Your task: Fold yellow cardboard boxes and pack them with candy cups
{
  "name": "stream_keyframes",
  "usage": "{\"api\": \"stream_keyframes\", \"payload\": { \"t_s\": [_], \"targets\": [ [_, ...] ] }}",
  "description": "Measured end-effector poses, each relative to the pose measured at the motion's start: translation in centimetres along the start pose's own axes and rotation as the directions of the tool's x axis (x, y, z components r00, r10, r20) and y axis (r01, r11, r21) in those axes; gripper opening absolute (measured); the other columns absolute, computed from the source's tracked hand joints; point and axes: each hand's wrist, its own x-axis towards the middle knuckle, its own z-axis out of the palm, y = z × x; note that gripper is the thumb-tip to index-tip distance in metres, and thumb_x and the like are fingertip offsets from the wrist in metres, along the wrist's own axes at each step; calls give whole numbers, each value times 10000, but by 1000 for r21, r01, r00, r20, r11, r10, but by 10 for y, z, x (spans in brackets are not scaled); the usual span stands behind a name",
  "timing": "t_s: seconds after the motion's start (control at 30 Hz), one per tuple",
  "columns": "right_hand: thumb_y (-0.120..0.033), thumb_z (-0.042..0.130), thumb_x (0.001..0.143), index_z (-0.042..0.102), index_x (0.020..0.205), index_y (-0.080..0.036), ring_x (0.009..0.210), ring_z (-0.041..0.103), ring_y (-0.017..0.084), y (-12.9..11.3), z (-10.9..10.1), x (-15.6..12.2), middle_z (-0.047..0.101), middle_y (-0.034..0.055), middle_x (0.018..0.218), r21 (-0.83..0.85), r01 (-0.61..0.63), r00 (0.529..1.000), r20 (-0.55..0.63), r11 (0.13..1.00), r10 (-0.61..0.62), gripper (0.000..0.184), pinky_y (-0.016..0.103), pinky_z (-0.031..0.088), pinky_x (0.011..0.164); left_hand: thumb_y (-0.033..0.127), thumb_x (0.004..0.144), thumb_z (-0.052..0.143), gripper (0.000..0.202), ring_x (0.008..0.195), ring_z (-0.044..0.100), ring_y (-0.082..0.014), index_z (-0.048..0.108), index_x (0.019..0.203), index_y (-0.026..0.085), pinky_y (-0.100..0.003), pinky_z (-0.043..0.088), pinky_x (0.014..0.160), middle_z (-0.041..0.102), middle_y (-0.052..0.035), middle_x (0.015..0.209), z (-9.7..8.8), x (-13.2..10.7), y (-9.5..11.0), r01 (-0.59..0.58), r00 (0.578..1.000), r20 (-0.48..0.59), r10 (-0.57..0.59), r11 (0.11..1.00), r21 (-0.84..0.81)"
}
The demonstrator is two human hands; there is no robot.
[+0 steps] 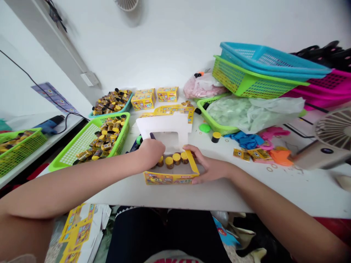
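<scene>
A yellow printed cardboard box [171, 178] lies open near the table's front edge, its white lid with a cut-out window standing up behind. Inside is a row of small yellow-lidded jars [169, 162]. My left hand [151, 154] is curled over the left end of the box, against the leftmost jar; its fingertips are hidden, so what it holds cannot be made out. At the right end, my right hand [205, 166] grips the box, fingers at the raised yellow side flap [193, 160] and thumb by the front corner.
Left of the box, a green basket [74, 144] holds many jars, with another jar-filled basket [126, 107] behind. Closed yellow boxes [168, 94] stand at the back. Stacked baskets [263, 62], a plastic bag [255, 113], a loose jar [216, 137] and a fan [333, 128] occupy the right.
</scene>
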Motion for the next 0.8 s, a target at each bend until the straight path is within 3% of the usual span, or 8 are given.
{"api": "stream_keyframes", "payload": {
  "t_s": [0.1, 0.2, 0.27, 0.4, 0.53, 0.63, 0.73, 0.8],
  "targets": [
    [-377, 767, 740, 30, 1426, -314, 1394, 345, 236, 1, -1, 0, 102, 128, 1516, -11, 6, 1000, -2, 1000, -6, 1009, 429, 322, 1131, -52, 814, 458, 341, 997, 686, -358, 685, 1037, 69, -437, 553, 778, 713, -224, 1020, -5, -5, 3, 37, 999, 7, -37, 999, 18],
    [-376, 771, 732, 32, 1424, -310, 1385, 355, 238, 1, -1, 0, 172, 127, 1488, -16, 2, 1000, -8, 1000, -2, 1014, 428, 328, 1123, 28, 874, 411, 346, 966, 693, -344, 669, 1098, 81, -420, 545, 751, 714, -213, 994, -11, -15, 9, -10, 1000, 20, 11, 1000, -27],
    [-389, 763, 737, 32, 1423, -303, 1373, 373, 243, 0, 0, 1, 206, 133, 1476, -4, 6, 1000, 0, 1000, -6, 1005, 439, 326, 1121, 145, 924, 403, 338, 908, 705, -286, 689, 1102, 155, -362, 536, 734, 730, -152, 988, -13, -18, 13, -122, 989, 77, 130, 987, -102],
    [-425, 755, 732, 29, 1422, -292, 1390, 353, 267, -1, 1, 1, 130, 160, 1517, -6, -12, 1000, -7, 1000, 12, 1011, 452, 309, 1128, 243, 922, 436, 321, 863, 694, -193, 733, 1042, 262, -257, 499, 710, 750, -38, 1013, -7, -9, 12, -325, 894, 229, 386, 908, -264],
    [-432, 754, 734, 26, 1426, -294, 1391, 360, 260, -1, 1, 0, 95, 159, 1533, -23, -26, 1000, -7, 999, 26, 1014, 444, 309, 1131, 275, 949, 335, 424, 907, 677, -262, 711, 1103, 154, -330, 490, 734, 723, -133, 1098, -1, 5, 11, -275, 892, 277, 359, 914, -299],
    [-418, 754, 739, 25, 1427, -299, 1394, 359, 253, -1, 1, 0, 165, 150, 1516, -22, -12, 1000, -1, 1000, 12, 1009, 443, 308, 1133, 396, 942, 362, 441, 907, 674, -260, 705, 1113, 180, -333, 492, 745, 720, -114, 1111, -12, -3, 10, -245, 895, 281, 348, 907, -342],
    [-411, 752, 739, 23, 1428, -314, 1394, 362, 267, -1, 0, -1, 194, 143, 1505, -16, -12, 1000, -6, 1000, 12, 1008, 457, 322, 1124, 462, 916, 411, 392, 910, 670, -191, 677, 1128, 268, -270, 497, 768, 720, -11, 1109, -37, -24, -16, -241, 914, 190, 358, 857, -455],
    [-405, 765, 727, 21, 1431, -337, 1416, 326, 288, 1, -1, -2, 149, 136, 1522, -25, -22, 999, -29, 999, 21, 1027, 470, 318, 1128, 467, 905, 427, 375, 941, 661, -172, 647, 1125, 258, -260, 502, 817, 707, 9, 1113, -50, -37, -58, -188, 972, 2, 236, 779, -598]
  ]
}}
